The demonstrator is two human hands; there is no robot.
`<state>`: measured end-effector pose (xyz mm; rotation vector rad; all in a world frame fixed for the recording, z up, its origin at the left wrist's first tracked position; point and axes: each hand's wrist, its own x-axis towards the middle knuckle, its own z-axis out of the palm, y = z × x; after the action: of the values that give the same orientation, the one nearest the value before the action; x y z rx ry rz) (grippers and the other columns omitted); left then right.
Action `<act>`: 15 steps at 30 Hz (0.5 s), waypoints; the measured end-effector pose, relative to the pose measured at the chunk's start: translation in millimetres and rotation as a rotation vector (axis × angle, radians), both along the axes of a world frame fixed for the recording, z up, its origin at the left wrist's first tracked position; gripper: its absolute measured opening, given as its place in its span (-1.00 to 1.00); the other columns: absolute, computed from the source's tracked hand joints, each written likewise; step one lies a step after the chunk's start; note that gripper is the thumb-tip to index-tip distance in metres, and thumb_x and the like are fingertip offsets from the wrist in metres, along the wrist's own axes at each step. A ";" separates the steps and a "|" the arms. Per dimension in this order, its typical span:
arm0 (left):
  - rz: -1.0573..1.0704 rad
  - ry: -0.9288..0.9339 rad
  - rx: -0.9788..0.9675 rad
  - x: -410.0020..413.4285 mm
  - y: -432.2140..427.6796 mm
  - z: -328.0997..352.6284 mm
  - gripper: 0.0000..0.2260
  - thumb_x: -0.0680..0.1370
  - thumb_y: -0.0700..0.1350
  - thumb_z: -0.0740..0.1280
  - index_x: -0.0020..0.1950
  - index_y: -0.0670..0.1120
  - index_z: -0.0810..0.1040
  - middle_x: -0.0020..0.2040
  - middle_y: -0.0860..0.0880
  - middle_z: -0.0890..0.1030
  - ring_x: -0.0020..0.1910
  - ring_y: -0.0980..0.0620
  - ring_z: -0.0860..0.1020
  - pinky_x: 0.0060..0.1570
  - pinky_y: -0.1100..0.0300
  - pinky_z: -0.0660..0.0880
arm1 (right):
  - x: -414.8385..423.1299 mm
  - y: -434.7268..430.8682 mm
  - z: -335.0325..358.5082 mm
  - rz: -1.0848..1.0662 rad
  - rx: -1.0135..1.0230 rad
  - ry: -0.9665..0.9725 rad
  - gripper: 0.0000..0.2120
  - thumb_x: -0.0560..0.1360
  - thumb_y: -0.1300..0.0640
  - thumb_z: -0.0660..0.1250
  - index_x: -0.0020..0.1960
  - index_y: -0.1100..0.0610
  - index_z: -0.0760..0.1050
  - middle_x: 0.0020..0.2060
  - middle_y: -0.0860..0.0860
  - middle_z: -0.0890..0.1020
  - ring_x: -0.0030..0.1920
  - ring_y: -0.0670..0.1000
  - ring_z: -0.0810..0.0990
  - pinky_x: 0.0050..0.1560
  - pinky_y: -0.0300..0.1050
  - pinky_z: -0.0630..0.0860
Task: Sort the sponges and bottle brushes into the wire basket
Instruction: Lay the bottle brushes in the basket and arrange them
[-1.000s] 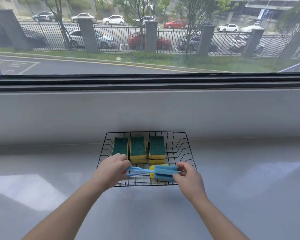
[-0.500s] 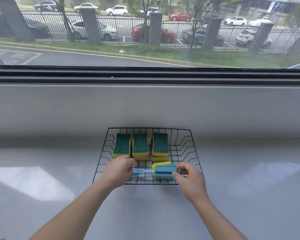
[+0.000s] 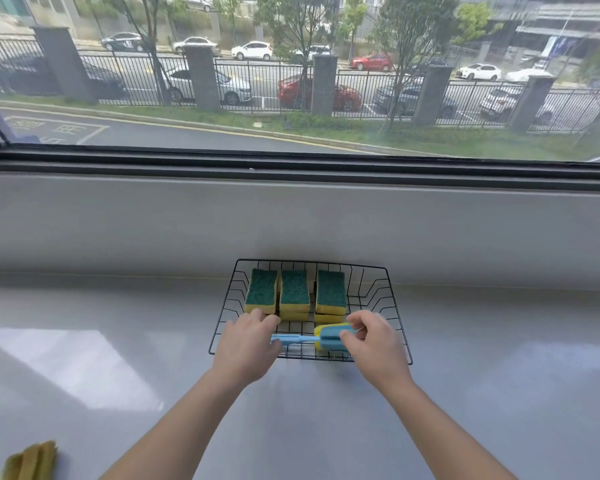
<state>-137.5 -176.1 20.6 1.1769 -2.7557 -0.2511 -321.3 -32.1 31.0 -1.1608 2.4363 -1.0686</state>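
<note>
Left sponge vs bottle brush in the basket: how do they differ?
The left sponge is a green-topped yellow block; the bottle brush has a blue and yellow head on a thin blue handle. The sponge sits at the back of the basket, untouched; the brush lies crosswise at the front, with the left hand on its handle and the right hand at its head. Both are inside the basket.

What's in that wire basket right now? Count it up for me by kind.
Sponge stacks with green tops: 3; the middle and right ones show a second sponge underneath, so at least 5 sponges.
Bottle brushes: 1 clearly visible, blue, held by both hands; yellow foam under it may be another.
Total: at least 6 things in the basket.
</note>
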 end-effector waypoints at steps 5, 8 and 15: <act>0.049 0.034 -0.016 28.6 15.1 13.3 -0.71 0.56 0.07 0.20 0.27 0.09 0.46 0.06 0.07 0.50 0.02 -0.02 0.46 -0.03 0.12 0.39 | 16.8 2.8 10.6 0.088 0.065 0.079 -0.76 0.51 0.06 0.38 0.16 0.03 0.57 -0.03 -0.08 0.55 0.00 -0.01 0.54 -0.02 -0.06 0.52; 0.098 0.037 -0.016 50.4 23.6 18.7 -0.68 0.57 0.10 0.18 0.32 0.12 0.43 0.08 0.07 0.51 0.05 -0.01 0.49 0.01 0.10 0.40 | 32.9 1.9 15.9 0.166 0.088 0.155 -0.76 0.52 0.02 0.36 0.18 0.00 0.56 -0.04 -0.13 0.52 0.00 -0.05 0.51 -0.07 -0.13 0.45; 0.230 0.001 -0.019 110.5 40.0 23.2 -0.63 0.57 0.10 0.16 0.37 0.10 0.38 0.13 0.03 0.50 0.15 -0.04 0.46 0.11 0.04 0.38 | 81.9 -12.0 24.3 0.341 0.094 0.175 -0.70 0.54 -0.06 0.34 0.24 -0.01 0.53 0.03 -0.11 0.57 0.01 -0.07 0.54 -0.06 -0.15 0.50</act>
<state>-27.0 -136.1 43.8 1.4707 -2.5841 -0.1990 -239.3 -44.1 55.3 -1.6224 2.2655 -0.7720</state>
